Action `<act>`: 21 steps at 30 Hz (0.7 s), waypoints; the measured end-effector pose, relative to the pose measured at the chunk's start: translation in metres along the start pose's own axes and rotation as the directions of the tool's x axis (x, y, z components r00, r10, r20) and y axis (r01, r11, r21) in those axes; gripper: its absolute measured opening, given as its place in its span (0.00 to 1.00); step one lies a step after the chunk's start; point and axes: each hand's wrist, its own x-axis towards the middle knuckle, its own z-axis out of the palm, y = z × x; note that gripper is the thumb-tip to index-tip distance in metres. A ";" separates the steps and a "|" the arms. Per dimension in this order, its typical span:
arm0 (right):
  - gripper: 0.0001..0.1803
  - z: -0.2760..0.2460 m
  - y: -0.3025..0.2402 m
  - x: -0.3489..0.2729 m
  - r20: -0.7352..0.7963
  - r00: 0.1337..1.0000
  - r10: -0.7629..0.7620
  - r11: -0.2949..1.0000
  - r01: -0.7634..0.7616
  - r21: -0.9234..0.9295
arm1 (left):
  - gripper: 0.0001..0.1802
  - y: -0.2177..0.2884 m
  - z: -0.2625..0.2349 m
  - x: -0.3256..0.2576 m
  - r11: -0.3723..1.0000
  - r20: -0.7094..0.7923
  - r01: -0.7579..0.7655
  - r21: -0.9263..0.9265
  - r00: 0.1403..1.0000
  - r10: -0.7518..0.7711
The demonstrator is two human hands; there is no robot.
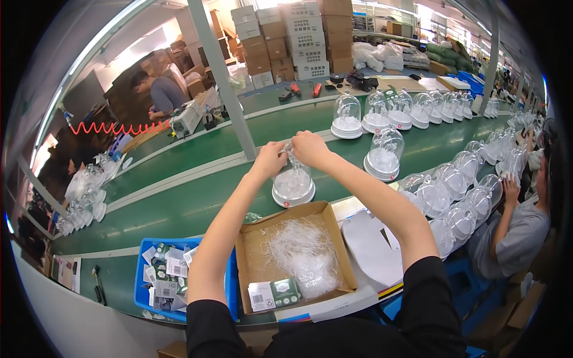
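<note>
A clear bell-shaped dome (293, 179) on a round white base stands upright on the green conveyor belt in front of me. Both my arms reach out to its top. My left hand (271, 157) is closed, fingers pinched at the left of the dome's top. On the other side my right hand (309, 148) is closed too, its fingers bent down over the top. What the fingertips pinch is hidden. Nearer to me, a shallow cardboard box (250, 262) holds a heap of thin clear plastic strands (304, 250) and a few green-and-white printed tags (273, 294).
A blue bin (142, 286) of tags sits left of the box. Another dome (384, 154) stands to the right, with a row of domes (399, 110) behind. More domes (459, 197) crowd the right edge beside a seated co-worker (516, 232). A metal post (222, 77) rises beyond the belt.
</note>
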 end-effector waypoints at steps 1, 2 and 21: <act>0.08 0.000 0.001 -0.001 0.047 0.999 0.007 1.000 -0.007 -0.013 | 0.15 0.000 -0.001 0.003 0.993 0.148 0.109 -0.042 0.984 -0.102; 0.08 0.000 0.002 0.001 0.045 0.999 0.010 1.000 -0.010 -0.016 | 0.16 0.000 -0.002 0.005 0.973 0.296 0.221 -0.064 0.935 -0.193; 0.05 0.015 -0.026 0.003 -0.048 0.998 -0.052 0.986 0.059 0.157 | 0.06 0.011 -0.018 -0.005 0.991 -0.033 -0.106 -0.087 0.994 0.103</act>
